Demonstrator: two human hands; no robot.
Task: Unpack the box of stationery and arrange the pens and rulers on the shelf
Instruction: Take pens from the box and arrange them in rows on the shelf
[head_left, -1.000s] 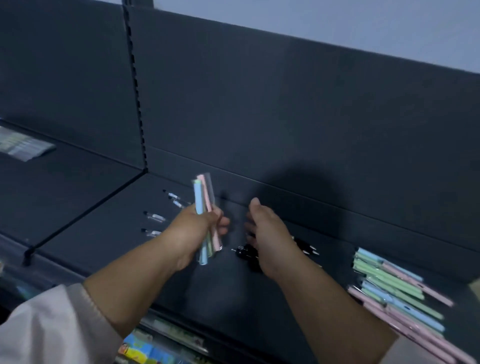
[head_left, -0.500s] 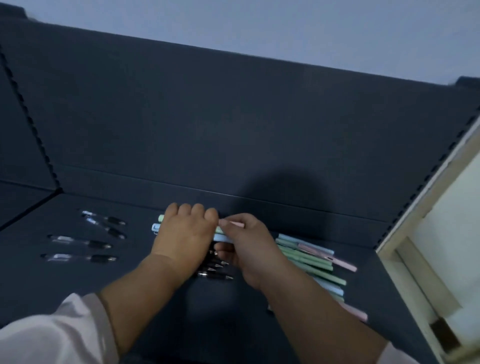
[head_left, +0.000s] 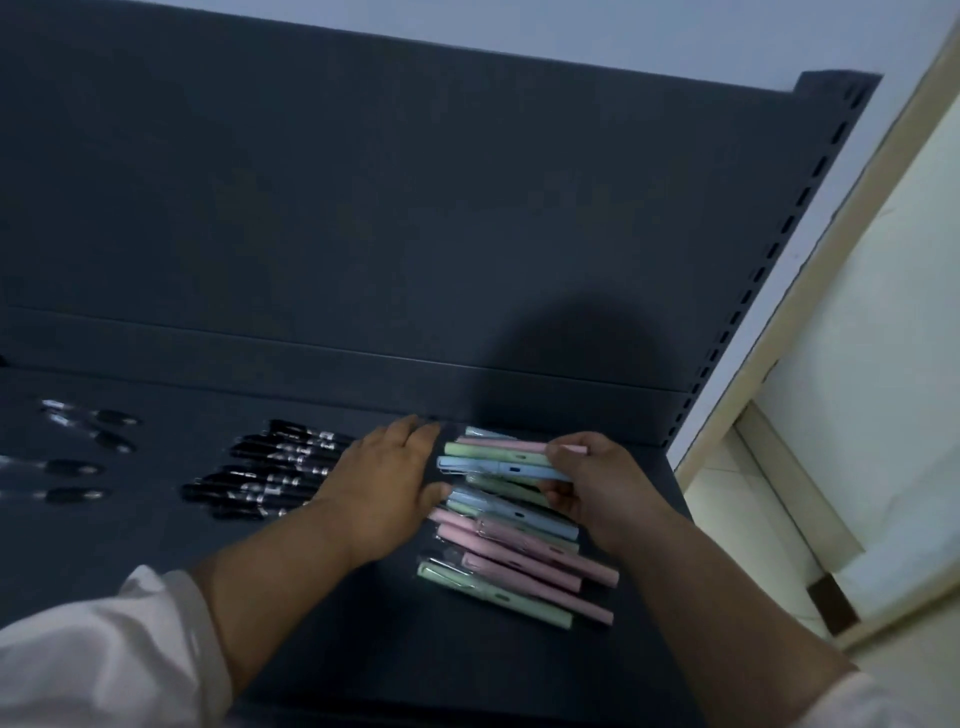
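Right grip curls round the ends of pastel pens; left grip lies flat, fingers straight, on the shelf just beside them.

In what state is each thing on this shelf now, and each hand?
left hand: open, flat on the shelf
right hand: fingers curled round the upper pastel pens
lower pastel pens: lying loose, overlapping
black pens: lying side by side
clear pens: lying apart, blurred
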